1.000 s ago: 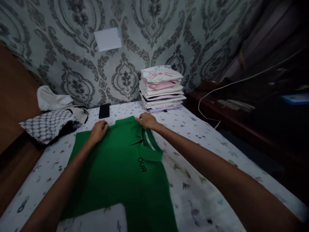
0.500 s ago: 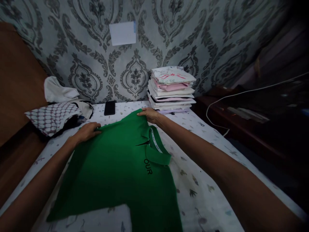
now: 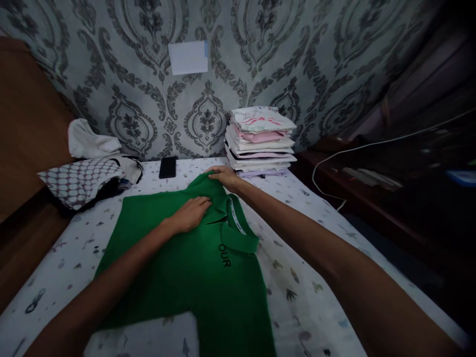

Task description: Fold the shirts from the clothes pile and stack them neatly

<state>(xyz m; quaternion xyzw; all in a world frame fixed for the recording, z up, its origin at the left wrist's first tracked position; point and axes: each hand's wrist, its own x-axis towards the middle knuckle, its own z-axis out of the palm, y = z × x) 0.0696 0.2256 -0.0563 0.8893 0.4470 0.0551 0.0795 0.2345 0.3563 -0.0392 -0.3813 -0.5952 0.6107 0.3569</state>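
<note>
A green polo shirt [image 3: 167, 267] lies spread on the bed, its collar toward the right and dark "OUR" lettering on the chest. My left hand [image 3: 193, 213] rests on the cloth near the placket, fingers stretched out and lying flat. At the far side, my right hand [image 3: 223, 177] pinches the edge of the shirt by the shoulder and sleeve, and the cloth is slightly raised there. The near sleeve runs out of the bottom of the view.
Folded clothes [image 3: 260, 141] form a tall stack against the wall. A black phone [image 3: 167, 167] lies at the back of the patterned bedsheet [image 3: 293, 317]. Crumpled clothes [image 3: 84, 181] are heaped at the left. A white cable [image 3: 364, 145] hangs on the right.
My left hand has moved right, from the shirt's far left edge onto the cloth near the placket. My right hand keeps its pinch at the far edge, shifted slightly left.
</note>
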